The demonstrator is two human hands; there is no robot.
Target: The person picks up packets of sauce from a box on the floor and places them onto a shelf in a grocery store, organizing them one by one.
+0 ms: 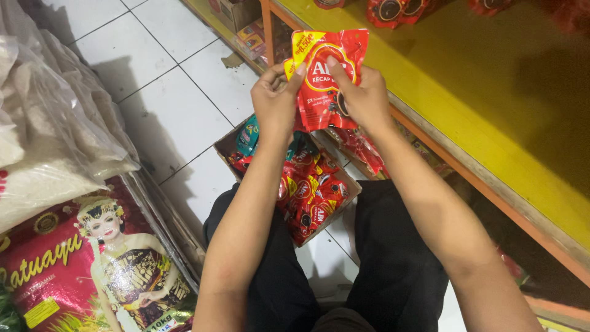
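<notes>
A red and yellow sauce pouch (322,92) is held up in front of me by both hands. My left hand (275,95) pinches its left edge with thumb on the front. My right hand (362,95) grips its right side, thumb pressed on the printed face. Below them, between my knees, an open cardboard box (224,146) on the floor holds several more red pouches (310,193) and a teal packet (248,134).
A yellow shelf with an orange edge (467,123) runs along the right, with red packets (393,11) at its far end. Clear sacks of rice (49,141) and a red printed rice bag (86,264) lie at the left. White floor tiles (166,104) stretch ahead.
</notes>
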